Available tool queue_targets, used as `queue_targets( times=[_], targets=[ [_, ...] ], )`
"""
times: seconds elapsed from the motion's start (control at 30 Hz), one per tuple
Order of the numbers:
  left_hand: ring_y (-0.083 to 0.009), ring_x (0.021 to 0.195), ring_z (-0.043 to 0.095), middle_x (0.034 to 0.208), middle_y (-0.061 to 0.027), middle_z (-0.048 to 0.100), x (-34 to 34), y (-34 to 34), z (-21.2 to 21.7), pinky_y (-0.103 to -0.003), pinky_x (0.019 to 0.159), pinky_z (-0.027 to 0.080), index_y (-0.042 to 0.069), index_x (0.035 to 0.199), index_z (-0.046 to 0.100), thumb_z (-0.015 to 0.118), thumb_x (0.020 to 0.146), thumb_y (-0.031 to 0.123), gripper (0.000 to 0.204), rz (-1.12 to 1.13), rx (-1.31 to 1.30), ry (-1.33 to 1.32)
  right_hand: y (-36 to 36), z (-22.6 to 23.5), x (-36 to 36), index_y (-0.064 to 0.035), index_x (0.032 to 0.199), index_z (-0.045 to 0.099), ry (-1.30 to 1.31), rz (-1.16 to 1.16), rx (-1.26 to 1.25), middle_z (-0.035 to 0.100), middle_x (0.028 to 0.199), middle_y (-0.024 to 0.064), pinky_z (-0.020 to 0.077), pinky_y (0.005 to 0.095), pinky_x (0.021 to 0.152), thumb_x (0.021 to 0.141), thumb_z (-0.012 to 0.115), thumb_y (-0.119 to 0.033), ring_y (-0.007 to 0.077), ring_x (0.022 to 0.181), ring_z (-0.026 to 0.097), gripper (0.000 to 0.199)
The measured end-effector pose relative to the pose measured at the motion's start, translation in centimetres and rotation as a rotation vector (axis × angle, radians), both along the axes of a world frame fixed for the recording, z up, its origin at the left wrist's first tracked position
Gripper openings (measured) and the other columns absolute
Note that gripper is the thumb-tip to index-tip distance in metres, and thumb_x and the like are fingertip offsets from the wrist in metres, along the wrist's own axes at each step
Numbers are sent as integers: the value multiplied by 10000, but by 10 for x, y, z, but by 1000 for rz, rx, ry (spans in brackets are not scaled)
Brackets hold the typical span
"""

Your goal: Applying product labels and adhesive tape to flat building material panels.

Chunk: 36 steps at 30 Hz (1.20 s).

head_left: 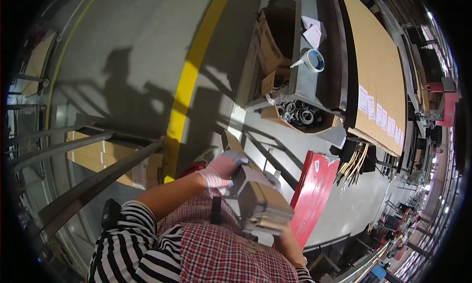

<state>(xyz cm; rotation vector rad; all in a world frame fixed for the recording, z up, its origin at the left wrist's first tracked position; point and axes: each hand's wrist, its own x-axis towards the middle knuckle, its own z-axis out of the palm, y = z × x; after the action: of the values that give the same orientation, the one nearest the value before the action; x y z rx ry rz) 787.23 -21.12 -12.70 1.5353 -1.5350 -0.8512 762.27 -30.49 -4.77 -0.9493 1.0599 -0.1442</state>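
A bundle of brown cardboard pieces [265, 202], blurred at its lower end, is held tilted in front of my body. My left hand [221, 170], in a pink-and-white striped glove with grey fingertips, is closed on the upper left end of the bundle. Most of my right hand is hidden behind the cardboard; a bit of its grey glove [272, 178] shows at the far edge, and the forearm comes up from below right. Just past the left fingers, a narrow brown cardboard piece [232, 141] sticks out; whether it belongs to the bundle I cannot tell.
To the left, brown cartons [110, 160] sit behind metal rails [103, 172]. A red metal panel [314, 184] stands close on the right. Beyond it is a metal rack with a tape roll [313, 60], a box of rings [302, 115] and large cardboard sheets [376, 61]. A yellow line [189, 76] crosses the floor.
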Motion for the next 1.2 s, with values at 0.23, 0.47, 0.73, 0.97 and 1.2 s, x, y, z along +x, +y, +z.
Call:
queue_targets(
  times=[0.23,0.47,0.73,0.97,1.2],
  targets=[
    [-423,1077,553,1097,-167,595,-10,1,-21,-494,939,452,119,1200,503,866,581,282,737,11,-35,-6,-13,9,28,6,1316,542,-15,-143,271,632,1190,88,499,299,960,990,568,-241,178,1086,614,410],
    [-429,1211,507,1252,-198,569,-3,-27,9,-494,1033,420,100,1285,520,869,589,315,808,-41,-31,130,-45,13,9,-17,1365,551,76,-176,191,640,1212,105,471,297,971,993,589,-212,194,1079,625,422],
    [-385,1203,551,1188,-106,624,-49,-53,60,-576,1112,323,144,1259,544,865,545,203,785,-83,-297,-47,-56,264,-324,-28,1324,591,798,-424,-727,680,1066,100,502,288,845,964,607,-262,183,913,650,430],
    [-304,1061,629,1048,-102,649,-142,-151,278,-580,1145,322,117,1095,619,805,516,195,613,-391,-727,-432,72,213,-395,-24,1320,590,863,-701,-548,683,1035,95,502,284,796,948,619,-229,174,865,645,425],
    [-252,1078,610,1097,-54,602,-166,-298,270,-598,1156,277,150,1110,571,663,635,136,484,-212,-969,-557,95,157,-374,-20,1315,588,693,-852,-431,686,1004,90,501,281,748,932,631,-195,164,817,640,424]
  ],
)
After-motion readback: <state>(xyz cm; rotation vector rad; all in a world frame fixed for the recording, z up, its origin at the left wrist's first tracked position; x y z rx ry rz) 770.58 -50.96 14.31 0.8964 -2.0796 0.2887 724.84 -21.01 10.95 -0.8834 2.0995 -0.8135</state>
